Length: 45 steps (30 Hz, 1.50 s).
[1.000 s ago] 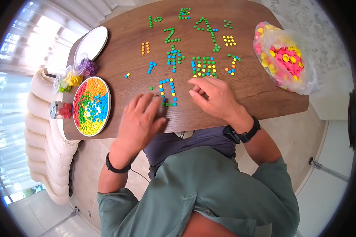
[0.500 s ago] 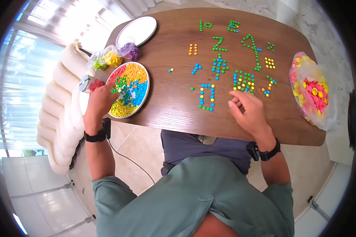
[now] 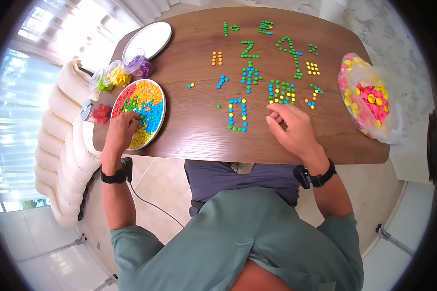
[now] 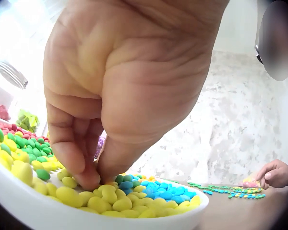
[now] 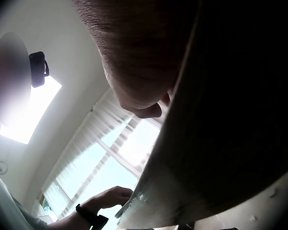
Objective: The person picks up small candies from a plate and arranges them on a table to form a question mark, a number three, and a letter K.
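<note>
The left hand [image 3: 120, 133] reaches over the near left part of a white round plate [image 3: 163, 112] of candies sorted by colour. In the left wrist view the thumb and fingertips of this hand [image 4: 125, 86] pinch down among yellow candies [image 4: 100, 204]; the pinched candy is mostly hidden. The right hand [image 3: 296, 128] rests on the table, fingers loosely curled, just below a green, blue and yellow candy grid [image 3: 282, 92]. To its left lies a rectangular candy outline [image 3: 244, 118], with a single green candy [image 3: 219, 106] beside it. The right wrist view shows the right hand [image 5: 139, 72] dark.
Other candy figures, including a green Z shape [image 3: 248, 49], spread over the brown table [image 3: 194, 136]. An empty white plate [image 3: 148, 41], tubs of purple [image 3: 142, 68] and yellow pieces, and a red-filled jar [image 3: 100, 114] stand left. A bag of pink and yellow pieces [image 3: 374, 99] lies right.
The left hand has gone from beside the rectangular outline to the candy plate, where its fingers have closed among the candies. The right hand stays near the grid. The head view has shifted.
</note>
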Tool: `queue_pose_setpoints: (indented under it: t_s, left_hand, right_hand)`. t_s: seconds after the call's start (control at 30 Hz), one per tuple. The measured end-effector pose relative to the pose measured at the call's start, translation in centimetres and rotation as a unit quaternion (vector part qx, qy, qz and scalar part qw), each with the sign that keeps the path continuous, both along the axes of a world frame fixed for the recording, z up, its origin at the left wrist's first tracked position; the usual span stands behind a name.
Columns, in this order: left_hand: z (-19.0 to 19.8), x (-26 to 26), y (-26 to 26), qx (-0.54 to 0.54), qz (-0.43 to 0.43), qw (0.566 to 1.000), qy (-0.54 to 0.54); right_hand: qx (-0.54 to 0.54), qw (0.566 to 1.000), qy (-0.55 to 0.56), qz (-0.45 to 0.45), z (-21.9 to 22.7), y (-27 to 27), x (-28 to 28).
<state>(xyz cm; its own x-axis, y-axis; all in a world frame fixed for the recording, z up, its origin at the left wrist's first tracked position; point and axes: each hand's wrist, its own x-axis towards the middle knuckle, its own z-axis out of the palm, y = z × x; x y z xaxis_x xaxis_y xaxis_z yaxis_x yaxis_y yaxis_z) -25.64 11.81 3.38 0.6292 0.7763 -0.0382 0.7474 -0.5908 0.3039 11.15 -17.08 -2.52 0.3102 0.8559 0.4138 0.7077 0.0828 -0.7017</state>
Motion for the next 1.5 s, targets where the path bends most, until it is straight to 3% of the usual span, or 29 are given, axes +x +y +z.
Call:
queue_pose_setpoints:
  t_s: [0.2, 0.33, 0.43, 0.47, 0.5, 0.6, 0.63, 0.7, 0.77, 0.93, 1.17, 1.27, 1.37, 1.43, 1.47, 1.5]
  left_hand:
    - [0.7, 0.2, -1.0, 0.001, 0.030, 1.000, -0.007]
    - [-0.2, -0.7, -0.7, 0.018, -0.018, 1.000, -0.017]
    - [-0.1, -0.5, -0.3, 0.016, -0.014, 0.999, 0.044]
    - [0.0, -0.4, -0.9, 0.074, -0.012, 0.996, 0.049]
    - [0.2, 0.1, -1.6, 0.131, -0.010, 0.990, 0.053]
    - [1.9, 4.7, -5.1, 0.076, -0.032, 0.996, -0.028]
    - [1.6, 5.9, -5.7, 0.084, -0.116, 0.989, -0.043]
    - [1.4, 9.1, -7.6, -0.002, -0.166, 0.984, -0.072]
    - [0.5, 11.8, -8.6, 0.009, -0.214, 0.975, -0.065]
    - [-0.4, 15.7, -9.1, 0.037, -0.237, 0.970, 0.049]
    - [-2.5, 17.3, -8.9, 0.082, -0.271, 0.958, 0.041]
    - [-3.2, 17.2, -9.0, 0.101, -0.256, 0.960, 0.039]
    - [-3.1, 16.9, -8.7, 0.093, -0.223, 0.970, 0.029]
    - [-2.1, 16.9, -8.6, 0.034, -0.222, 0.972, -0.071]
    - [-1.4, 17.0, -9.3, 0.035, -0.199, 0.973, -0.114]
    - [-0.7, 17.3, -10.0, 0.034, -0.186, 0.972, -0.136]
  right_hand:
    - [-0.012, 0.999, 0.038, 0.001, 0.4, -0.4, 0.0]
    - [-0.019, 0.998, 0.055, 0.016, 0.9, -0.4, -0.1]
    - [-0.011, 0.998, 0.047, 0.028, 1.5, -0.3, -0.2]
    - [-0.010, 0.999, 0.047, 0.026, 1.6, -0.3, -0.3]
    - [-0.010, 0.998, 0.059, 0.029, 1.8, -0.3, -0.4]
    - [-0.024, 0.995, 0.089, 0.036, 2.2, -0.4, -0.8]
    - [-0.035, 0.993, 0.106, 0.043, 2.3, -0.3, -1.0]
    - [-0.030, 0.993, 0.099, 0.049, 2.2, 0.0, -1.3]
    - [-0.025, 0.994, 0.093, 0.049, 2.2, -0.1, -1.5]
    - [-0.034, 0.993, 0.106, 0.040, 2.3, -1.1, -1.3]
    - [-0.016, 0.993, 0.108, 0.045, 2.1, -1.7, -1.6]
    - [0.002, 0.988, 0.144, 0.054, 1.9, -1.5, -2.1]
    - [-0.078, 0.975, 0.196, 0.072, 2.2, -1.2, -2.8]
    - [-0.083, 0.920, 0.373, 0.083, 1.2, -0.6, -3.3]
    - [-0.137, 0.880, 0.439, 0.121, 1.6, -0.5, -2.9]
    - [-0.136, 0.879, 0.439, 0.127, 2.1, 0.1, -3.6]
